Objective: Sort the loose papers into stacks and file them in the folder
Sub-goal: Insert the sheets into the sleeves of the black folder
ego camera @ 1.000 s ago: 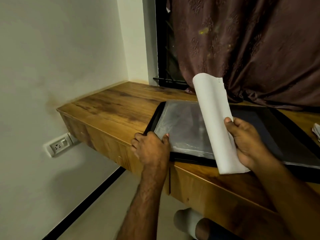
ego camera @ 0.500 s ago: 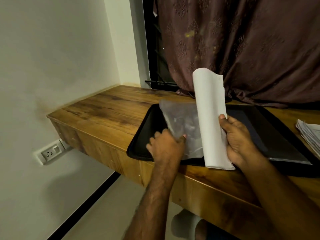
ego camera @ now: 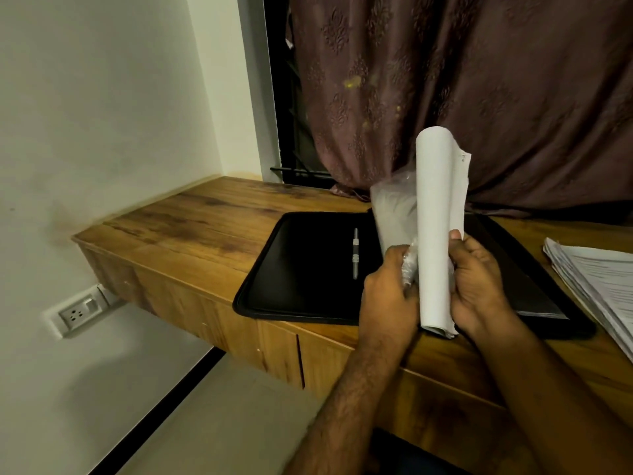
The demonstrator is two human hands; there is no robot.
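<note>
A curled sheaf of white papers (ego camera: 435, 234) is standing upright over the open black folder (ego camera: 301, 269), which is lying on the wooden tabletop (ego camera: 191, 228), with a clear plastic sleeve (ego camera: 394, 214) lifted just beside the sheaf on its left. A stack of loose papers (ego camera: 596, 286) is sitting at the right edge, and a brown curtain (ego camera: 479, 97) is hanging behind. The right hand (ego camera: 479, 286) is gripping the sheaf's lower part, thumb up, while the left hand (ego camera: 387, 289) is pinching the sleeve's crumpled lower edge, both held close together.
</note>
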